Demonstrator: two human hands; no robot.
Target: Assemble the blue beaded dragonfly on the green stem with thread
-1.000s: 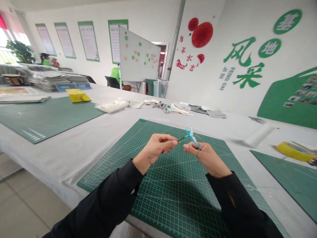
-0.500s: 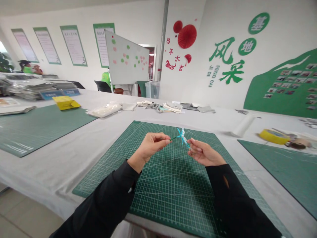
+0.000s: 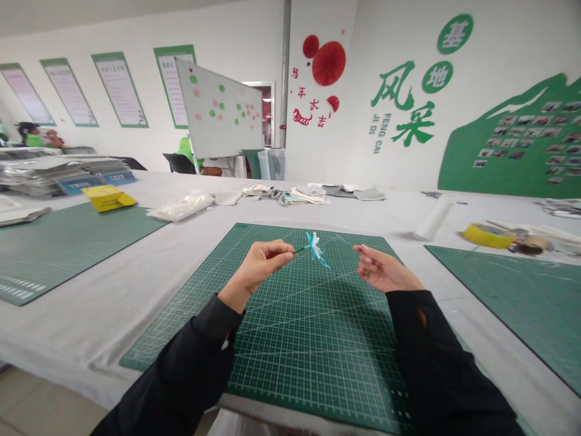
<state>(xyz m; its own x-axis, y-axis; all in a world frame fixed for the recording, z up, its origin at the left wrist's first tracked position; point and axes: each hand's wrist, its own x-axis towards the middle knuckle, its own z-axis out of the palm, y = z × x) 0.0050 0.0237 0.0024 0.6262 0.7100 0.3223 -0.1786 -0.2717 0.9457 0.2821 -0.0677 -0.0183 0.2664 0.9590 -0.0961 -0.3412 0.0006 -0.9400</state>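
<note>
Flower (image 3: 316, 244), artificial, one: narrow blue petals set with small white beads, mounted on a thin green stem (image 3: 300, 249). Location: between the two hands, just beyond the left fingertips and apart from the right ones, its head turned toward the right hand. Left hand (image 3: 259, 267): thumb and fingers closed in a light pinch on the stem. Right hand (image 3: 388, 271): raised, fingers partly curled, thumb close to the index finger, not touching the flower — whether anything fine sits between those tips cannot be told. Sleeves (image 3: 193, 354), black, on both arms. Gridded cutting mat (image 3: 308, 339), green, under both hands, lying on a white tablecloth (image 3: 195, 266). Second cutting mat (image 3: 77, 242), well to the left of the left hand, with a yellow card box (image 3: 109, 198) at its far edge. Clear plastic bag (image 3: 181, 206) with pale contents, beyond the left hand and to its left. Fabric scraps (image 3: 306, 194), white, grey and pale green, beyond both hands. White roll (image 3: 434, 219), beyond the right hand and to its right. Farther right of that hand: yellow tape roll (image 3: 488, 235), cardboard core (image 3: 533, 244) and third cutting mat (image 3: 512, 297).
</note>
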